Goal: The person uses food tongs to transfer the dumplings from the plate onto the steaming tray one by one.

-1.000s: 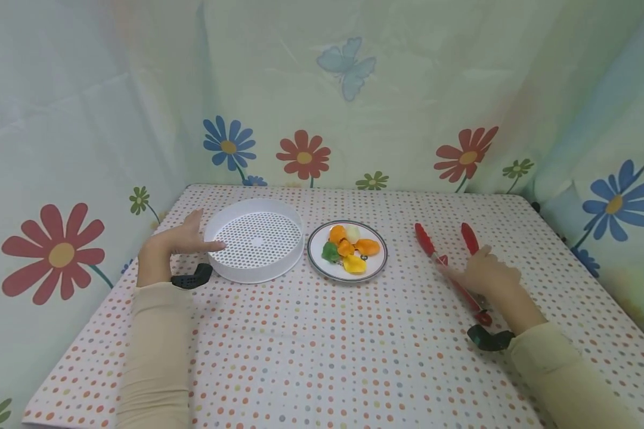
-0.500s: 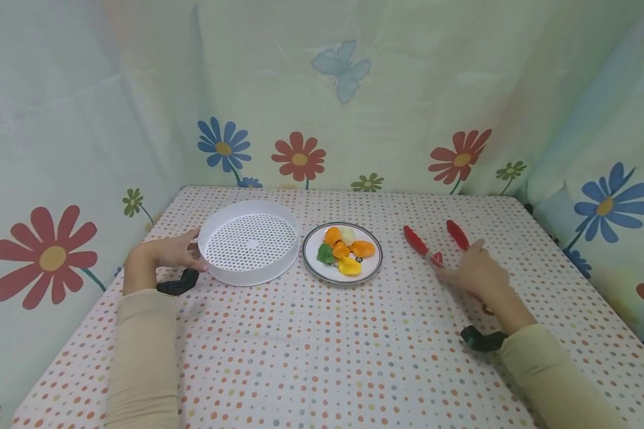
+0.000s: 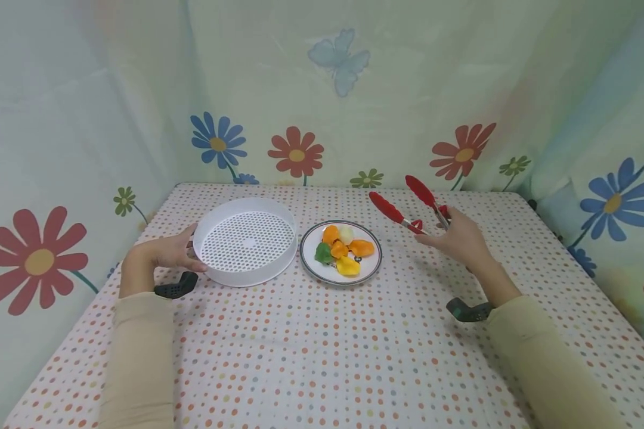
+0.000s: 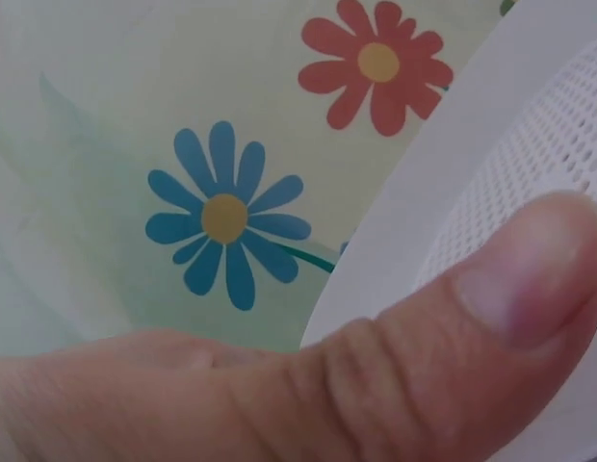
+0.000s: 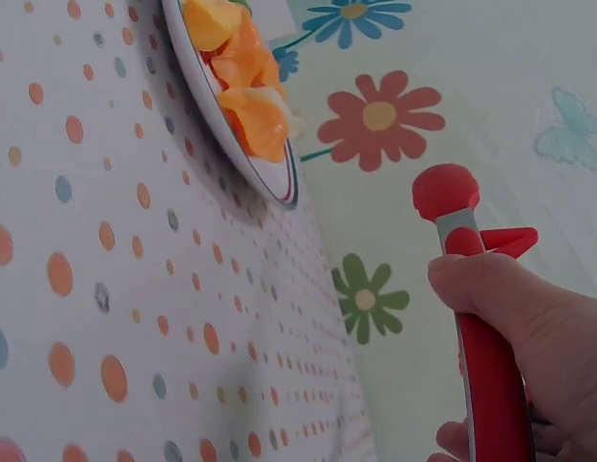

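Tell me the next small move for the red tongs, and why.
Probably bring the red tongs left and lower their tips around the rightmost orange piece on the plate. The right grip already holds them off the table, the tips stand spread apart with nothing between them, and that piece lies on their side of the plate.

A table is spread with a white polka-dot tablecloth (image 3: 300, 357), its dots orange, grey-blue and yellowish, its far corners rounded; directly on the cloth, toward the left, lies a round white sieve (image 3: 247, 277) with a perforated bottom, and just beside it, nearer the middle, a round white plate (image 3: 371, 262) with a dark-lined rim
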A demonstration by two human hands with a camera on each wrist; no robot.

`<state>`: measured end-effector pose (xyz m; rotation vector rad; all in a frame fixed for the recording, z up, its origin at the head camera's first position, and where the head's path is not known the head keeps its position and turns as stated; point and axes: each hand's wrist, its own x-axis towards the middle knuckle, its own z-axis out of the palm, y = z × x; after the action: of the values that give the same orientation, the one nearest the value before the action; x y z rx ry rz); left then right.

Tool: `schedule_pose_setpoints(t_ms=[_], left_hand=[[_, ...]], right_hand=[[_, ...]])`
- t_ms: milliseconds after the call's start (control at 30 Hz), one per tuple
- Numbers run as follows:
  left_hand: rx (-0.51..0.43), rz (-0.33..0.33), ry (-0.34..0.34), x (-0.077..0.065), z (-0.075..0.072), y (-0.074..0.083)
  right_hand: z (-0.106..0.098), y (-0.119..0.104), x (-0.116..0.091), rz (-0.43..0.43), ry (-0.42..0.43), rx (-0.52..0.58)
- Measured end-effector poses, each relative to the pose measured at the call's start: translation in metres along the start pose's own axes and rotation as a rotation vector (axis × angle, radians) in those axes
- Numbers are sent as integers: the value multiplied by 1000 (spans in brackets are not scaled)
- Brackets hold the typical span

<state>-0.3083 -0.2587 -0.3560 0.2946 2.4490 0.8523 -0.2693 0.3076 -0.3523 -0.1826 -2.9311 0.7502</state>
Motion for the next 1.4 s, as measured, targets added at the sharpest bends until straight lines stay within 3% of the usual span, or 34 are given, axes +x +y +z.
schedule_pose_setpoints(t_ms=[167,300,533,733,1000,1233,1400], left_hand=[[-61,65,1,-10,0,0],[-62,82,15,-12,5,1],[-36,96,40,-8,5,6],[-53,118,34,-4,5,10],[31,64,42,-2,7,10],[35,17,35,-3,11,7],[50,3,48,-3,12,7]], right_hand=[[7,-13,-4,-30,-26,23],[7,-17,-11,-57,-89,-31],[-13,-19,-8,-201,-146,-116],[-26,-16,1,-273,-241,-154],[-31,-10,6,-296,-304,-273],[-21,-14,0,-275,-337,-264],[-21,-16,-1,-274,-316,-267]])
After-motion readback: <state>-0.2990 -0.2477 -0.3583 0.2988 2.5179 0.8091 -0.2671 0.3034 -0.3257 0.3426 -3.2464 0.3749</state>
